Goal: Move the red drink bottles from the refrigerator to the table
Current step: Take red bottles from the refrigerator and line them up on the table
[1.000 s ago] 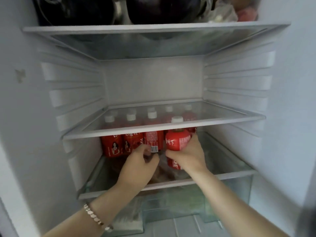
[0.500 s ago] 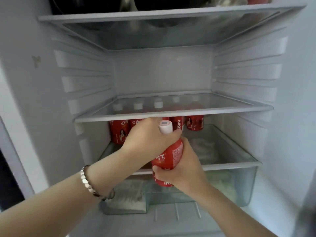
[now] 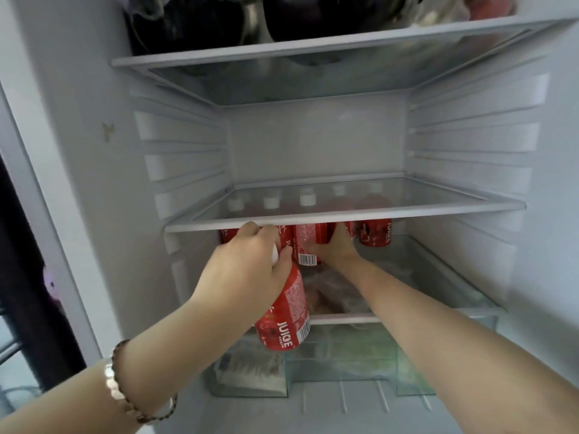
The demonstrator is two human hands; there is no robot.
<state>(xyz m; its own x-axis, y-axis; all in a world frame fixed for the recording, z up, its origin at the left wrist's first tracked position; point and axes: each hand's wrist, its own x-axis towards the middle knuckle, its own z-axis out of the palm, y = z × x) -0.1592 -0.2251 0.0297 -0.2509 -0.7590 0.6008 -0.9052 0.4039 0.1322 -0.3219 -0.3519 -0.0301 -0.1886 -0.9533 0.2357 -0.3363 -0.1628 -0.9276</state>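
Several red drink bottles with white caps stand in a row under the glass shelf of the open refrigerator. My left hand grips one red bottle by its capped top, and it hangs in front of the shelf. My right hand reaches under the shelf and closes round another red bottle in the row, beside one with a barcode label. A further bottle stands at the right end of the row.
A clear crisper drawer with bagged food lies below the bottles, and a lower drawer holds greens. Dark pots sit on the top shelf. The refrigerator walls close in left and right.
The bottle passed from my right hand to my left, which now holds it by the top. My right hand went back under the shelf onto another bottle.
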